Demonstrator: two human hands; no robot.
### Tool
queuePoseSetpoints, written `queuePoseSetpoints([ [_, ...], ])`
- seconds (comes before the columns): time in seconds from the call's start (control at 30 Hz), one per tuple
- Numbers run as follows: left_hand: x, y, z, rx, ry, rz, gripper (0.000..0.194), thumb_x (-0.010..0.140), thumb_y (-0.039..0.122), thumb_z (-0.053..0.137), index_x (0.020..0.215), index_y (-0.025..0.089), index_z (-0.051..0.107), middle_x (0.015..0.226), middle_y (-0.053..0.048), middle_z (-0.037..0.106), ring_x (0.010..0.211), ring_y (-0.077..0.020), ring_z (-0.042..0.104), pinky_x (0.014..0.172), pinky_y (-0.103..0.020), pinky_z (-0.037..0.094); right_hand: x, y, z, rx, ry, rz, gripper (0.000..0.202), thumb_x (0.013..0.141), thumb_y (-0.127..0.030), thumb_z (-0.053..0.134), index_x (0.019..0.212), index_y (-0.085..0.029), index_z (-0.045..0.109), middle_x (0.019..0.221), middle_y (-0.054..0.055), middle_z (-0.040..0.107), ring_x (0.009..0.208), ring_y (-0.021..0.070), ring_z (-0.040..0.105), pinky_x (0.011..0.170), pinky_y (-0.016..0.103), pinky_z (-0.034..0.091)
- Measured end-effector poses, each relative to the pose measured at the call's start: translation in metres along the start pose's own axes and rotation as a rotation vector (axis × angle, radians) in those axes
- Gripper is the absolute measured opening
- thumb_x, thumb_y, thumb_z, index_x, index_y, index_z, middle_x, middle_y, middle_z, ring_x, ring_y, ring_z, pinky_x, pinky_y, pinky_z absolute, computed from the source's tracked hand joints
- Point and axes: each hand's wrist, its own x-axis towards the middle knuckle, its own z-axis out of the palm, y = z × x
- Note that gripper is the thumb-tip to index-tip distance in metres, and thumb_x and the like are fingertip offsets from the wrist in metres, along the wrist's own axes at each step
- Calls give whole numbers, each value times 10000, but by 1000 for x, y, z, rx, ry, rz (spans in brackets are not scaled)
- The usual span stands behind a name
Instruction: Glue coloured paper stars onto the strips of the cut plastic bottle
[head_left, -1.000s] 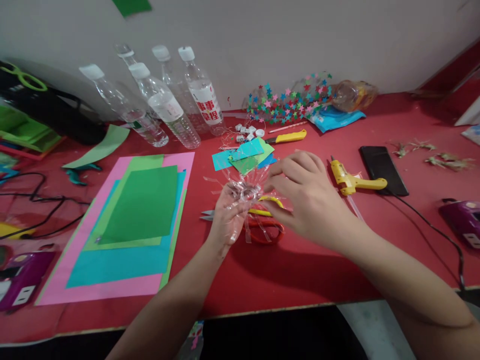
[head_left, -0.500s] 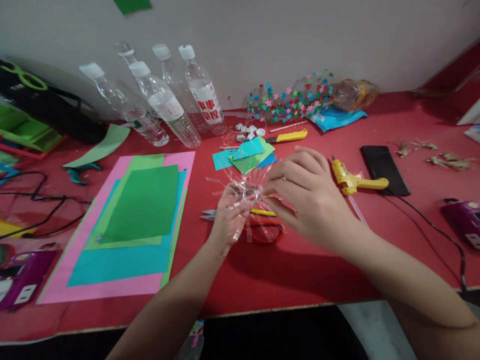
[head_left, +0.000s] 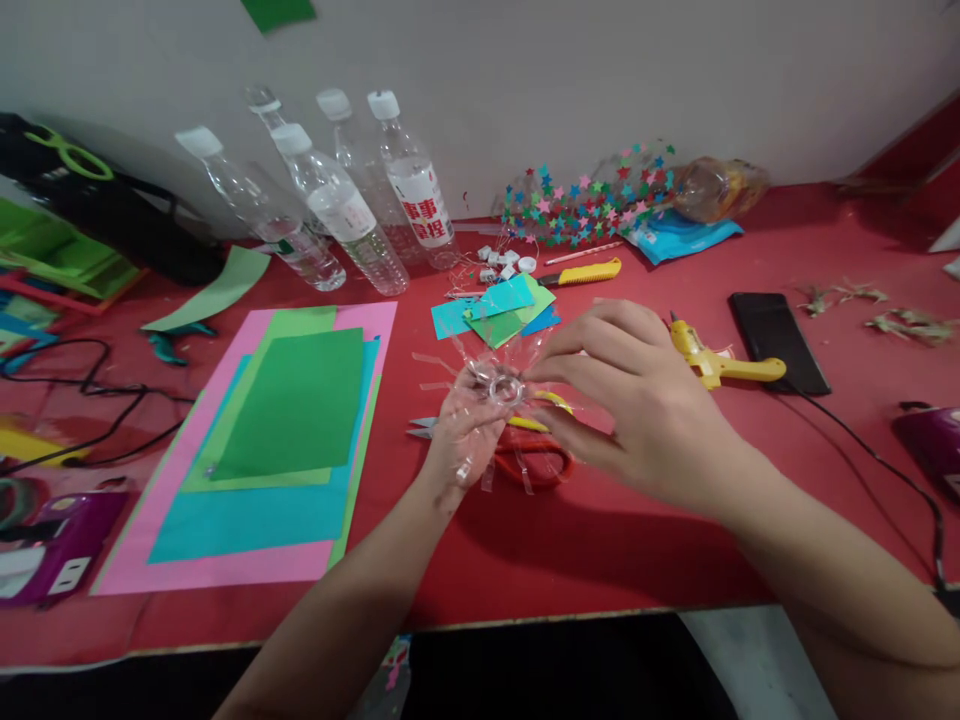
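Note:
A clear plastic piece [head_left: 505, 390], with a round neck in its middle and thin strips fanning outward, is held up over the red table. Wrapped round its left side is my left hand [head_left: 466, 430]. My right hand [head_left: 630, 385] is at the piece's right side, its thumb and fingers curved toward the strips; their tips are blurred, so what they grip cannot be made out. Beneath the piece lie scissors [head_left: 532, 465] with red and yellow handles, blades pointing left.
Stacked coloured paper [head_left: 292, 405] lies left. Plastic bottles [head_left: 424, 210] stand behind, near a yellow cutter [head_left: 589, 272] and paper scraps [head_left: 502, 308]. Right are a yellow glue gun [head_left: 720, 366], a black phone [head_left: 780, 345] and a cable. Star decorations [head_left: 585, 208] lean by the wall.
The camera view has shifted slightly, moving the table items to the right. The clear piece has turned a little, and its strips lie differently; both hands stay beside it.

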Motion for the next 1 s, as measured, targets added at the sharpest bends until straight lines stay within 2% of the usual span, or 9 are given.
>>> queuePoseSetpoints([
  [0.17,2,3,-2,18,36,-55,363,615,100,695,924,242,568,878,9,666,940,-185,676,948,-382,526,0,3,-18,-18,68,4,130,913,-198,548,936,-235,670,954,45,701,901,213,598,861,431,461],
  [0.33,3,4,-4,-1,44,-97,349,586,143,706,903,220,584,936,-34,692,1022,-250,672,953,-458,545,0,10,-24,-58,135,18,106,907,-202,559,893,-237,659,895,41,700,882,221,604,847,439,474],
  [0.6,5,4,-10,-9,-8,-115,305,607,178,748,883,213,625,999,-36,692,1028,-230,672,959,-417,545,-1,21,-22,-76,122,53,77,894,-195,580,899,-233,647,900,35,702,867,212,603,826,408,471],
  [0.87,7,5,-14,-59,-3,-117,314,610,118,723,904,204,652,977,-19,714,996,-223,696,897,-353,572,-1,28,-19,-56,80,145,107,912,-219,553,948,-199,652,932,70,691,883,216,615,813,379,486],
  [1.0,8,7,-13,-66,-27,-102,317,608,92,702,903,190,643,946,-21,717,1014,-228,691,936,-370,552,1,30,-15,-23,81,221,148,918,-278,555,971,-182,654,979,98,678,943,230,629,846,381,493],
])
